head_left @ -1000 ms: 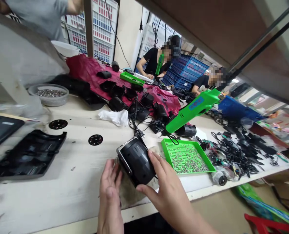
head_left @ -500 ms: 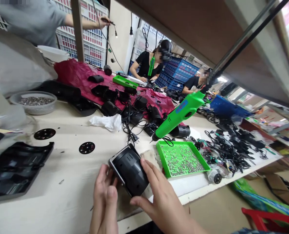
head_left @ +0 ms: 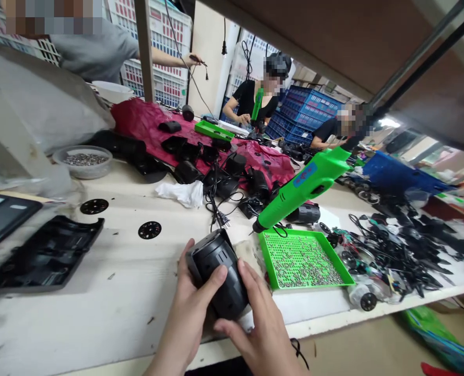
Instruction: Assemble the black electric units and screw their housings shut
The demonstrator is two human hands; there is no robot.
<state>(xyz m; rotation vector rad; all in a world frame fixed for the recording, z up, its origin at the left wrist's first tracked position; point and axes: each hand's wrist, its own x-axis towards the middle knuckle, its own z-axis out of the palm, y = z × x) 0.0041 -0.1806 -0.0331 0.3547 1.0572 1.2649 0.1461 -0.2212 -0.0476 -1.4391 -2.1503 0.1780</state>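
As I look down through the head camera, I have both hands on a black housing point(head_left: 232, 293) at the near edge of the table point(head_left: 98, 324), held tilted with its far end leaning left. My left hand point(head_left: 190, 308) is clamped on it, thumb laid across the upper face and fingers wrapped around the left side. My right hand point(head_left: 263, 316) cups the other side, its fingers along the flank and its thumb by the lower end; whether it grips or only steadies, I cannot tell. Nor can I tell whether the housing touches the greyish cloth point(head_left: 248, 251) beneath it.

Just beyond my right hand I see a green tray point(head_left: 266, 263) scattered with small screws point(head_left: 308, 258). A green power screwdriver point(head_left: 302, 189) hangs at a slant, its tip near the tray's far left corner. To the left lie two black discs point(head_left: 150, 230), apart from each other, and an open black shell point(head_left: 46, 251) with its inside facing up. Farther off, a crumpled white wrap point(head_left: 181, 193) lies near more black parts on a red sheet point(head_left: 133, 117). A tangle of wires and black pieces point(head_left: 396, 248) covers the table's right side, and co-workers point(head_left: 251, 102) are across from me.
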